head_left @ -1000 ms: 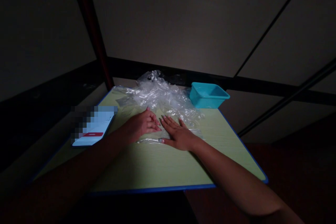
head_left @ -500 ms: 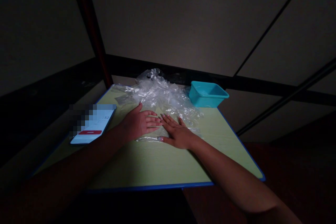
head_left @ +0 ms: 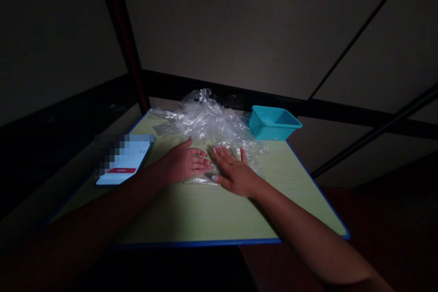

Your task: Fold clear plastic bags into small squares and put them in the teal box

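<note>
Crumpled clear plastic bags (head_left: pixel 208 118) lie heaped toward the back of a small table, with a flatter piece of the plastic reaching forward under my hands. My left hand (head_left: pixel 183 163) rests at the near left part of the plastic, fingers stretched to the right and thumb raised. Opposite it, my right hand (head_left: pixel 236 173) is spread palm down over the plastic, its fingers pointing away and to the left. The fingertips of the two hands are close together with a small gap. Neither hand grips anything.
The light green table (head_left: pixel 219 219) has a blue edge. A turquoise plastic basin (head_left: pixel 273 125) stands at the back right corner. At the left edge is a phone (head_left: pixel 128 162) with a lit, partly blurred screen. Dark panelled walls (head_left: pixel 222 27) rise behind the table.
The hands have parted slightly: the right hand's fingers have drawn away from the left hand's fingertips, and its fingers are spread more. The whole view has shifted a little.
</note>
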### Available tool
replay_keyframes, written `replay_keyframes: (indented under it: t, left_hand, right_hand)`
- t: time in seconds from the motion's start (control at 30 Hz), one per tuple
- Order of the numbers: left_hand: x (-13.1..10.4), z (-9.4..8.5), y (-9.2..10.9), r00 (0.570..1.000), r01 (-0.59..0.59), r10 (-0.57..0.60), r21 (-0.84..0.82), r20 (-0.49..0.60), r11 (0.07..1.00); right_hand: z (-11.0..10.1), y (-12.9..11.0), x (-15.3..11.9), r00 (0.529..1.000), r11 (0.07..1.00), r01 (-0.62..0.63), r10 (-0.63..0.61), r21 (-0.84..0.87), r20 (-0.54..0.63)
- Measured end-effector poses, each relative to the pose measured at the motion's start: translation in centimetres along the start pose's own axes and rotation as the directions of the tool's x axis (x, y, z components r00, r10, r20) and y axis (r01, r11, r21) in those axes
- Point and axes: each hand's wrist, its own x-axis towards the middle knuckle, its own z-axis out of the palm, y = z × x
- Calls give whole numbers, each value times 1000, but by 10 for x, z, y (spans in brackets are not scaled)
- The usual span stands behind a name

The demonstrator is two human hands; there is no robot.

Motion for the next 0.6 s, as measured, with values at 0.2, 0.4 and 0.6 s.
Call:
replay_keyframes:
  t: [0.2, 0.4, 0.6]
  left_hand:
    - [-5, 6, 0, 999, -22, 21, -9, -37, 1000]
    - [-2, 3, 1, 996, -84, 83, -51, -30, 995]
    - [-8, 1, 6, 990, -144, 143, -94, -14, 985]
  right_hand:
    - [-3, -6, -8, 994, 997, 66, -69, 39, 85]
    - [-2, -6, -6, 989, 994, 72, -82, 87, 122]
    - [-2, -8, -6, 987, 994, 63, -76, 93, 144]
